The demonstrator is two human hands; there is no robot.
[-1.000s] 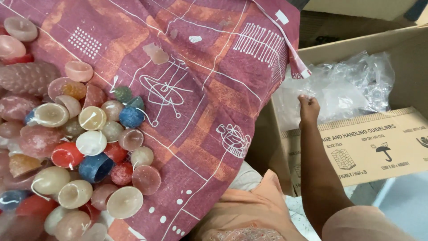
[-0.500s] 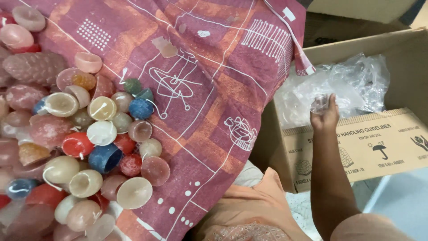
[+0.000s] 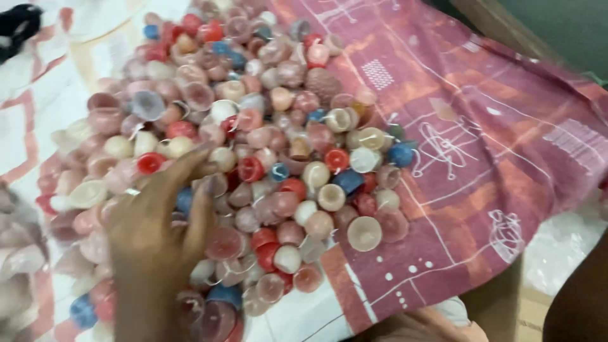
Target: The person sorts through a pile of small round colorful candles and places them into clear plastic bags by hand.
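My fingers (image 3: pixel 196 171) spread apart, palm down, left hand (image 3: pixel 155 234) flat on the pile of small candles (image 3: pixel 266 152); nothing gripped; pile lies on maroon patterned cloth (image 3: pixel 481 158); right forearm (image 3: pixel 579 297) at lower right edge, hand out of view.

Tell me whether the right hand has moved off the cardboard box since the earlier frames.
Yes. It left the box; only the right forearm shows now, at the cloth's lower right edge. The hand itself is out of view.
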